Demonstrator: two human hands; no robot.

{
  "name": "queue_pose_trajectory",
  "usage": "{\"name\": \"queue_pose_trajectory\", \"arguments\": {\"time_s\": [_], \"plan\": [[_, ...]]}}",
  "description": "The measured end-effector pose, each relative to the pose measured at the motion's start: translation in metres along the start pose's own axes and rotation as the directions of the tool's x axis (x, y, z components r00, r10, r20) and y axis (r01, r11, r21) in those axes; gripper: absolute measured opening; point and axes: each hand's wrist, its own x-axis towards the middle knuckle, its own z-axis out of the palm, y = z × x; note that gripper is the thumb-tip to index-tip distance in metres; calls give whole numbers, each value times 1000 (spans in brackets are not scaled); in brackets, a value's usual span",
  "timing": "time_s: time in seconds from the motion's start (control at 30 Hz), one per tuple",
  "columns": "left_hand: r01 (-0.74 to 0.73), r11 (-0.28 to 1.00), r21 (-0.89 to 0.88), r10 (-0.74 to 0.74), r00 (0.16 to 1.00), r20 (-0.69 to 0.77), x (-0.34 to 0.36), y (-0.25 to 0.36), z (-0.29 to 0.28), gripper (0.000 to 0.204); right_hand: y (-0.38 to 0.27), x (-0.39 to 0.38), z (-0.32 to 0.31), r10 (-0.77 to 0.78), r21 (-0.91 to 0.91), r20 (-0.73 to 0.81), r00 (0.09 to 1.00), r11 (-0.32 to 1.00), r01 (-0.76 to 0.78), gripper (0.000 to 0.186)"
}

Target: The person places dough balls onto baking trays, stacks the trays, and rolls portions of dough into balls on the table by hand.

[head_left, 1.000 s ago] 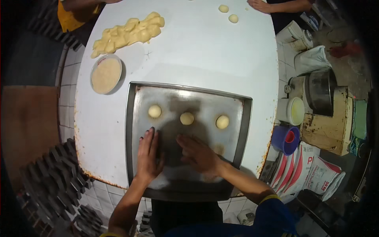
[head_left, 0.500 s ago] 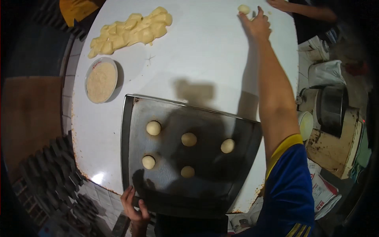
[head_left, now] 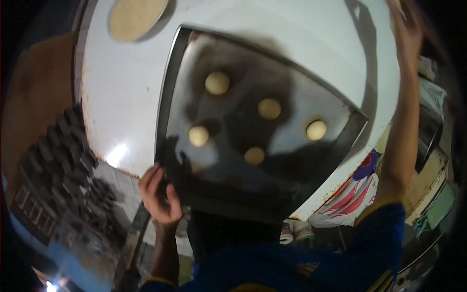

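A dark metal baking tray [head_left: 168, 104] lies tilted in view near the table's front edge. Several pale dough balls [head_left: 217, 83] sit apart on it. My left hand [head_left: 163, 199] is at the tray's near left corner, fingers along the outer side and thumb set apart, gripping that corner. My right arm stretches far forward along the right side. At its end my right hand [head_left: 408, 34] is blurred at the upper right, by the table's rim, and whatever its fingers hold cannot be made out.
A bowl of pale crumbs [head_left: 136, 19] stands on the white table [head_left: 116, 107] at the far left. The table's rim is rusty. Below it on the right lies a printed sack [head_left: 348, 199]. Dark stacked pieces [head_left: 73, 155] fill the floor side at left.
My view has swung down and right, so the dough mass has left it. My right hand has moved from a dough piece on the far table to the right rim. My left hand stays at the tray corner.
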Motion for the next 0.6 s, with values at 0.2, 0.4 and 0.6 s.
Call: {"name": "queue_pose_trajectory", "arguments": {"time_s": [0.2, 0.4, 0.6], "plan": [[41, 935, -353, -53, 998, -25, 1, -19, 15, 37, -248, -262, 24, 161, 246, 532, 831, 910, -334, 52], [143, 862, -486, -160, 987, 7, -13, -44, -4, 38, -360, -387, 131, 0, 288, 716, 698, 911, -296, 51], [57, 929, -366, -59, 998, 7, -31, -69, -33, 38, -385, -412, 205, -206, 117, 648, 734, 978, 171, 67]]}}
